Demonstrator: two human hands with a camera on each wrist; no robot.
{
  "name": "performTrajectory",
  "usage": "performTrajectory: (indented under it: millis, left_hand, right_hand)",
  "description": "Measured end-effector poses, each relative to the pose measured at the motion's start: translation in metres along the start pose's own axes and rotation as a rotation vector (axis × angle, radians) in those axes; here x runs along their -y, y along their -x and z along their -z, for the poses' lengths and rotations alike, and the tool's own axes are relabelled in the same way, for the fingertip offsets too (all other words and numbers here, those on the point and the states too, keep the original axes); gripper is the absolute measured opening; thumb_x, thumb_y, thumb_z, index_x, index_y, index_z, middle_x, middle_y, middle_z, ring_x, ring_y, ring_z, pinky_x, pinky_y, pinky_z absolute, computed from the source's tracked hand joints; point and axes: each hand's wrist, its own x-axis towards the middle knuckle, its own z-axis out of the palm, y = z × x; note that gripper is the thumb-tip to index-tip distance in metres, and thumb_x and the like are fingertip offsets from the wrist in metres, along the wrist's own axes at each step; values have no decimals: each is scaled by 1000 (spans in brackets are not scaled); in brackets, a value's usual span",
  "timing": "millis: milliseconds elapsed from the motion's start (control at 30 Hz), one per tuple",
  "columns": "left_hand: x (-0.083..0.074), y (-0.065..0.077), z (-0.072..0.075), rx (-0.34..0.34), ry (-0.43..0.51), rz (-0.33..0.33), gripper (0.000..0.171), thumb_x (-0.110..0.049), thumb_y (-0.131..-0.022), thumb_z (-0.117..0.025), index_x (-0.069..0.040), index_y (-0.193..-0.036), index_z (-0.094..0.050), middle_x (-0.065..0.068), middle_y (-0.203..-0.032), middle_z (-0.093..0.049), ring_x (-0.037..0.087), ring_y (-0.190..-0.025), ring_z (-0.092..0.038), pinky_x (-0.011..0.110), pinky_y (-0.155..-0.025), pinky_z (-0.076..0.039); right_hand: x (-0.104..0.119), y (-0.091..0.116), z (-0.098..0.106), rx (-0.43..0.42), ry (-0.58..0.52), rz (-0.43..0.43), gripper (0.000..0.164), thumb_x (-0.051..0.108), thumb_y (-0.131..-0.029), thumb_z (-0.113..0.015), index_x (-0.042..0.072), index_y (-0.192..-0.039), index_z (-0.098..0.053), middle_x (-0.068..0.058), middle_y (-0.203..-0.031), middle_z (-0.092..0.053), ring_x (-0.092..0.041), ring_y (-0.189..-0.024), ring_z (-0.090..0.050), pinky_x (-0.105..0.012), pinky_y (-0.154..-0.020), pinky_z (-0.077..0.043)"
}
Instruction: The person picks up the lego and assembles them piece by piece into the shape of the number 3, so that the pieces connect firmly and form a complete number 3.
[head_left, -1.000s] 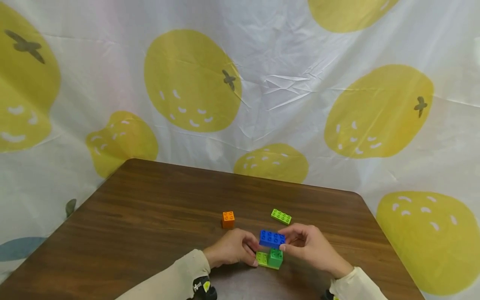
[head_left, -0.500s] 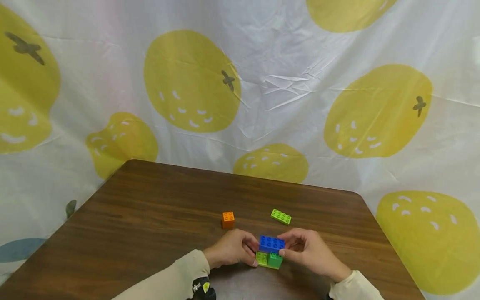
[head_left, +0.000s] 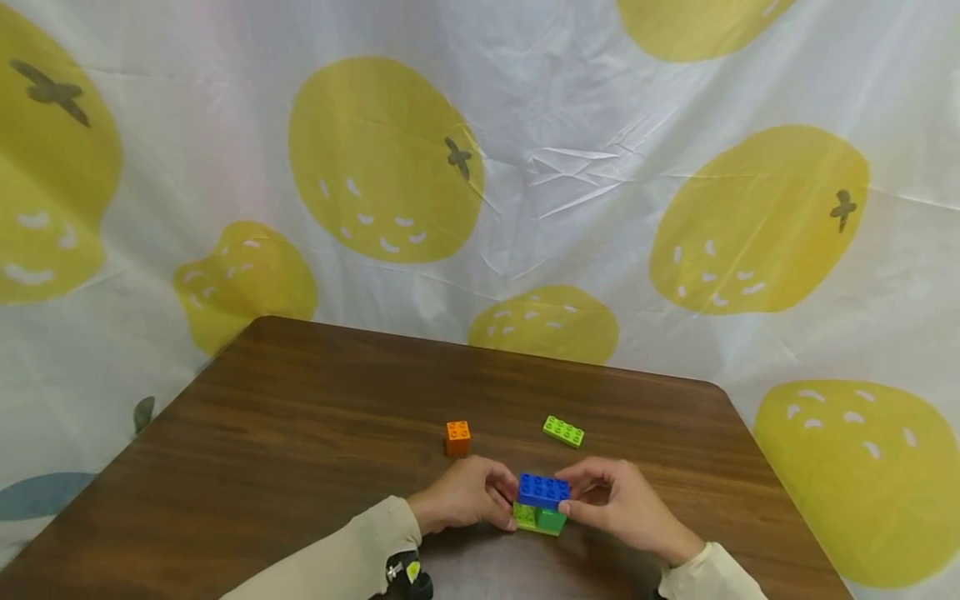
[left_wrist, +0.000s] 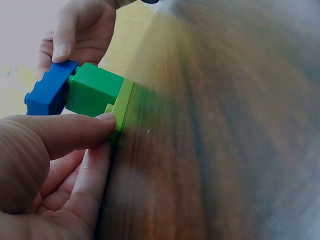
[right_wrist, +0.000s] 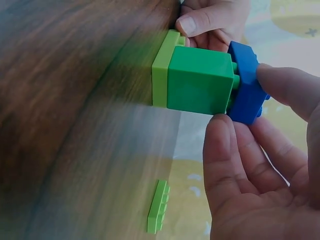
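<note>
On a dark wood-grain counter [head_left: 315, 400], a blue eight-stud brick [head_left: 543, 492] was held level, or nearly so, directly over a green brick [right_wrist: 200, 80], its long axis running crosswise between the person's two hands. The right hand [head_left: 621, 507] was the nearer one, its thumb and fingers clamped on the blue brick's right end; the left end overhung the bare studs of a thin lime plate [right_wrist: 160, 82], on which the green brick stood. The left hand [head_left: 467, 496] pinched that plate's left end between thumb and finger. Beyond the hands, well apart from the stack, an orange brick [head_left: 457, 437] stood on the left and a second lime plate [head_left: 564, 431] lay on the right.

In both wrist views green studs showed in the gap beneath the blue brick; whether any had begun to grip was hard to make out. From above, the blue brick hid the green brick's top, and the left hand's inner fingers were mostly out of sight.
</note>
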Motion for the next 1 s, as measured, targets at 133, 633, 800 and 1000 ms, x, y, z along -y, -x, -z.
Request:
performTrajectory:
  millis: [133, 633, 800, 1000]
  left_hand:
    - [-2, 1, 1, -2, -11, 14, 34, 7, -72, -91, -7, -99, -76, 3, -91, -75, 15, -81, -73, 27, -70, -60]
    - [-4, 7, 6, 2, 80, -49, 36, -3, -81, -89, -5, -112, -72, 7, -105, -75, 18, -94, -72, 34, -86, -63]
    - [-8, 8, 9, -17, 80, -86, 34, -10, -86, -88, -7, -116, -72, 7, -108, -75, 17, -96, -73, 32, -88, -62]
    - [-12, 10, 8, -33, 94, -93, 29, -14, -88, -87, -10, -113, -74, 4, -106, -75, 16, -95, -73, 29, -85, -61]
  right_hand:
    - [1, 1, 0, 2, 4, 8, 29, 14, -90, -85, 7, -117, -76, -7, -100, -78, -9, -87, -72, -30, -78, -63]
    - [-1, 3, 0, -2, -20, 33, 28, 12, -90, -85, 7, -116, -76, -9, -101, -77, -10, -87, -73, -31, -77, -64]
    - [0, 2, 1, -8, -23, 40, 28, 11, -89, -85, 7, -116, -76, -10, -100, -77, -11, -86, -73, -32, -75, -64]
    - [0, 4, 0, -2, -26, 35, 27, 12, -89, -85, 7, -115, -76, -9, -99, -77, -11, -86, -73, -32, -76, -64]
